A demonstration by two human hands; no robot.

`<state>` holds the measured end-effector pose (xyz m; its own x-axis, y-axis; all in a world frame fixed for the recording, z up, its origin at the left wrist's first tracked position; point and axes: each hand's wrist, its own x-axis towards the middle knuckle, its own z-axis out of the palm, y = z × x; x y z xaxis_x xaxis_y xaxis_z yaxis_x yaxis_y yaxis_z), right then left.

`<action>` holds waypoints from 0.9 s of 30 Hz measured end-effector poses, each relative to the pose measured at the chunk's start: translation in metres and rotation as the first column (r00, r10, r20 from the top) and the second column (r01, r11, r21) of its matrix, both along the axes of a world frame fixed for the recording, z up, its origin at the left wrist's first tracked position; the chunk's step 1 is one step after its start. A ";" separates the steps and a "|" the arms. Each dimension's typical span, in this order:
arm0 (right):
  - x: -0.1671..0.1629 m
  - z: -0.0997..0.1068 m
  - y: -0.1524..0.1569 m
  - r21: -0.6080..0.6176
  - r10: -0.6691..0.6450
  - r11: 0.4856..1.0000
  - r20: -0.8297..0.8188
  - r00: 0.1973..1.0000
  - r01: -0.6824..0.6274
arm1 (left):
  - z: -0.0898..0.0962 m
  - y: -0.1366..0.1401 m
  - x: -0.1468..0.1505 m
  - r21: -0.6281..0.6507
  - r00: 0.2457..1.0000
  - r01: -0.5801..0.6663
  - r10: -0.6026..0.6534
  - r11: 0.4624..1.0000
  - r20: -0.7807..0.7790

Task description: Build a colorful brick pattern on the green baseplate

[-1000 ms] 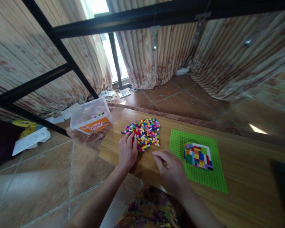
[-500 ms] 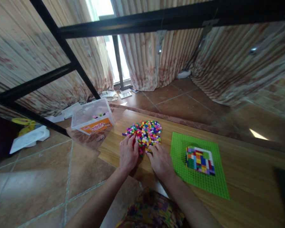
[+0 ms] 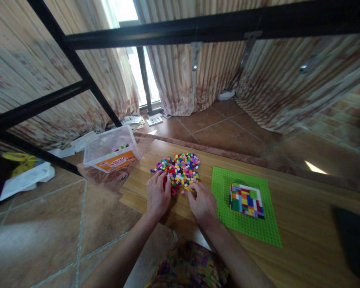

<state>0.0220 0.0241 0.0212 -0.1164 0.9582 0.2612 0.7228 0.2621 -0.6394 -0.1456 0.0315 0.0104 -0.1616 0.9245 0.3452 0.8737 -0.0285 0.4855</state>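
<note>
Between the thumb and fingers of my right hand [image 3: 202, 202] is a long yellow toy brick [image 3: 189, 189], held at the near edge of a heap of small coloured bricks [image 3: 183, 168]. My left hand [image 3: 159, 196] rests at the heap's left near side with its fingers curled. Some red shows between its thumb and forefinger, but what it grips is partly hidden. To the right of my right hand lies a green baseplate [image 3: 222, 180], bearing a low block of many-coloured bricks [image 3: 247, 202] built up on it.
A wooden table [image 3: 303, 224] carries the heap and baseplate. Left of it stands a clear plastic box [image 3: 108, 146] with an orange label and some bricks inside. A dark flat object [image 3: 354, 240] is at the right. Black metal bars [image 3: 168, 38] cross in front of curtains [image 3: 177, 80].
My right hand has lifted the yellow brick slightly from the heap's edge, so more of it shows. My left hand stays almost in place. The whole view has shifted a little.
</note>
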 end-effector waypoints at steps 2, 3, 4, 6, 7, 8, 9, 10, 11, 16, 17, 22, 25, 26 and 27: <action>0.002 0.007 -0.004 0.016 -0.023 1.000 -0.054 0.998 0.024 | -0.001 0.000 -0.001 0.002 1.000 0.011 -0.011 1.000 -0.003; 0.005 0.012 -0.007 0.023 -0.033 0.999 -0.088 0.996 0.035 | -0.001 0.001 -0.001 0.007 1.000 0.016 -0.016 1.000 -0.004; 0.008 0.017 -0.010 0.026 -0.043 0.999 -0.124 0.991 0.046 | -0.001 0.001 -0.001 0.013 1.000 0.020 -0.020 1.000 -0.005; 0.017 0.027 -0.020 0.017 -0.070 0.997 -0.203 0.977 0.075 | -0.001 0.001 -0.002 0.023 1.000 0.023 -0.023 0.999 -0.007; 0.023 0.032 -0.025 0.004 -0.090 0.996 -0.240 0.966 0.094 | -0.001 0.002 -0.002 0.025 1.000 0.025 -0.024 0.999 -0.008; 0.031 0.037 -0.031 -0.011 -0.116 0.993 -0.273 0.955 0.118 | 0.000 0.002 -0.002 0.025 1.000 0.026 -0.025 0.999 -0.009; 0.040 0.041 -0.038 -0.030 -0.153 0.988 -0.300 0.942 0.151 | 0.000 0.002 -0.003 0.022 1.000 0.028 -0.028 0.999 -0.010; 0.050 0.044 -0.044 -0.043 -0.204 0.979 -0.320 0.925 0.201 | 0.000 0.003 -0.003 0.018 1.000 0.029 -0.029 0.999 -0.011; 0.062 0.046 -0.049 -0.061 -0.264 0.964 -0.335 0.904 0.259 | 0.000 0.003 -0.004 0.014 0.999 0.030 -0.030 0.999 -0.012; 0.127 0.040 -0.064 -0.138 -0.567 0.816 -0.385 0.729 0.562 | -0.001 0.007 -0.006 0.029 0.999 0.033 -0.032 0.999 -0.026; 0.138 0.035 -0.063 -0.136 -0.606 0.783 -0.387 0.695 0.607 | -0.002 0.007 -0.007 0.031 0.999 0.036 -0.035 0.999 -0.031; 0.168 0.011 -0.045 -0.082 -0.677 0.709 -0.361 0.642 0.701 | -0.002 0.010 -0.009 0.031 0.999 0.027 -0.026 0.999 -0.043; 0.164 0.004 -0.034 -0.017 -0.655 0.726 -0.321 0.683 0.688 | -0.001 0.011 -0.009 0.016 0.999 0.026 -0.025 1.000 -0.045; 0.161 0.003 -0.031 0.006 -0.647 0.732 -0.308 0.697 0.682 | -0.001 0.011 -0.009 0.008 0.999 0.028 -0.027 1.000 -0.047; 0.158 0.003 -0.028 0.026 -0.639 0.737 -0.300 0.708 0.676 | 0.000 0.011 -0.009 0.001 0.998 0.031 -0.031 1.000 -0.051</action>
